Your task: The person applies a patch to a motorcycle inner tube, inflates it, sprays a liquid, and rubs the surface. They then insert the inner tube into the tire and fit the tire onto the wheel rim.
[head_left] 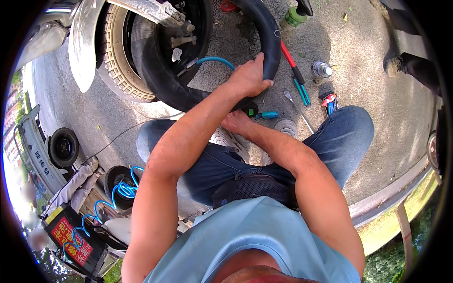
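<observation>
Left arm: it comes up from the lower edge, elbow bent, and reaches forward and across the body, over the right forearm.
Left hand (249, 75): fingers curled round the black inner tube (198, 92), thumb side toward the person, gripping the rubber where the loop bends upward.
Right arm: it runs from the lower right toward the middle and passes under the left forearm.
Right hand (236, 121): low, just below the tube and beside a small tool with a teal handle (268, 114); the left arm covers its fingers, so I cannot tell whether they are spread or closed on anything.
Inner tube: a thick black loop lying partly on the ground and partly against the wheel (141, 42) (a pale ribbed tyre on a dark rim), and rising toward the top of the view.
Blue hose (216, 60): a thin line that arcs from the wheel side to the tube near the left hand; more of it lies coiled at lower left by a red and black box (71, 238).
Legs: blue jeans, knees wide apart in a squat, pale perforated shoes (229, 140) on the concrete.
Ground tools: a long red and black handled tool (293, 70) and a thin metal rod (298, 111) lie right of the tube; a green bottle (293, 18) stands farther off.
</observation>
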Motion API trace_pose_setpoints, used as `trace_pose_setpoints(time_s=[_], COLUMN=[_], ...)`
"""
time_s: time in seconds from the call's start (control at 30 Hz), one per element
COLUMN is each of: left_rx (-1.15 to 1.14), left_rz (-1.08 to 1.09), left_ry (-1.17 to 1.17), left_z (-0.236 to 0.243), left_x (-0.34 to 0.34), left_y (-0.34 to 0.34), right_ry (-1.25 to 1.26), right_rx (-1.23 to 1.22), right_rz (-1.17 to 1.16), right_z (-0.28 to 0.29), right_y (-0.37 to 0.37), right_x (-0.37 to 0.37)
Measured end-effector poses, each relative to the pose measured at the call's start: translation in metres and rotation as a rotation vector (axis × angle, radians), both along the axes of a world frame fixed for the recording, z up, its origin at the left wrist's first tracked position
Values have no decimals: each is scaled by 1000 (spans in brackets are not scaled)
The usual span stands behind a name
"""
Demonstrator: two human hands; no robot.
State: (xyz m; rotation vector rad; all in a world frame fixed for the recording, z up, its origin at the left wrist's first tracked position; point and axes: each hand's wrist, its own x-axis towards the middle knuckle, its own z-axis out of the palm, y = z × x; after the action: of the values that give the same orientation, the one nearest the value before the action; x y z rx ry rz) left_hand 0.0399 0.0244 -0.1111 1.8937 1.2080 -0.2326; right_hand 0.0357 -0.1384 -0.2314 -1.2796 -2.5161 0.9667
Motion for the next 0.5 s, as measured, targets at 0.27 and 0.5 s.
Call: trace_pose_setpoints(time_s=[0.27, 0.5], left_rx=[59, 53], left_rz=[-28, -20], left_ry=[49, 87], left_z=[7, 8], left_x=[9, 14], left_y=[-4, -5], right_ry=[-112, 241], right_rx=[178, -6], right_rz=[34, -177], right_z=[-14, -11], right_y=[-9, -5], right_x=[-1, 5])
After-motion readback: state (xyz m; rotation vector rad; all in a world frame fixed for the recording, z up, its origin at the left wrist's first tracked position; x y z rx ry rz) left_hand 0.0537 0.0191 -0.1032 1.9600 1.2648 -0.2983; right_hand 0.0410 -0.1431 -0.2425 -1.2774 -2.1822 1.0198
